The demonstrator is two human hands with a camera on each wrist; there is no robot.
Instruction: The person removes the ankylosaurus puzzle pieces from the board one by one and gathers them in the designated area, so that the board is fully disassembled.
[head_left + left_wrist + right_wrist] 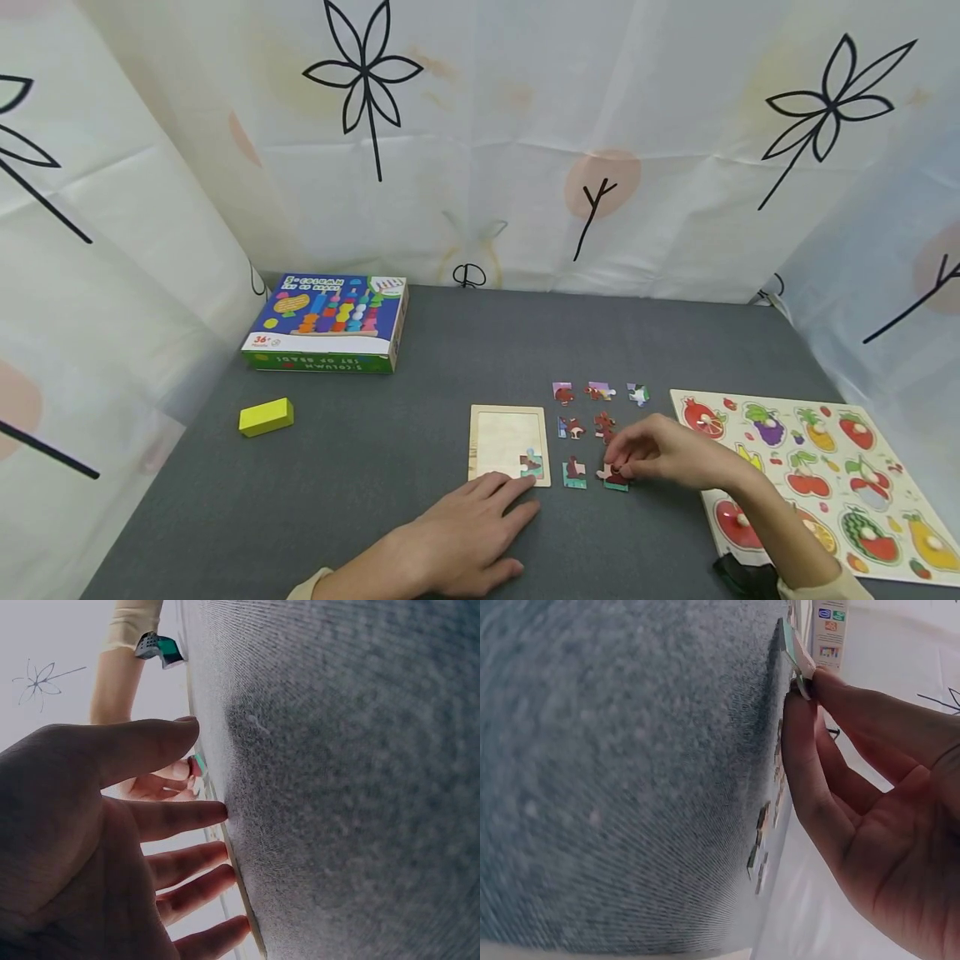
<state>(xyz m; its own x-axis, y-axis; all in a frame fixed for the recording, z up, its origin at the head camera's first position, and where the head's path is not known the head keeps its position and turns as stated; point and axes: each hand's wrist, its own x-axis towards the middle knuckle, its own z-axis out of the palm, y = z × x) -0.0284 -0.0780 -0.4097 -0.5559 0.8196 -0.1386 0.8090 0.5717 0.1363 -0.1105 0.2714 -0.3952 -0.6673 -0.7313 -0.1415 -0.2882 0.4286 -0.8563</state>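
A small wooden puzzle tray [507,421] with a raised rim lies mid-table, and one jigsaw piece [532,463] sits in its lower right corner. My left hand [472,529] rests its fingertips at the tray's near edge, fingers extended; the left wrist view shows those fingers [195,889] against the thin rim. To the right, my right hand [671,452] pinches a brown and green jigsaw piece [615,479] between thumb and index finger. In the right wrist view that piece [789,646] is tilted up off the grey cloth.
Several loose jigsaw pieces, such as a green-based one [574,473], lie between tray and right hand. A fruit puzzle board [821,492] lies under the right forearm. At the left are a yellow block [266,417] and a bead-set box [326,323]. Curtains [480,150] enclose the table.
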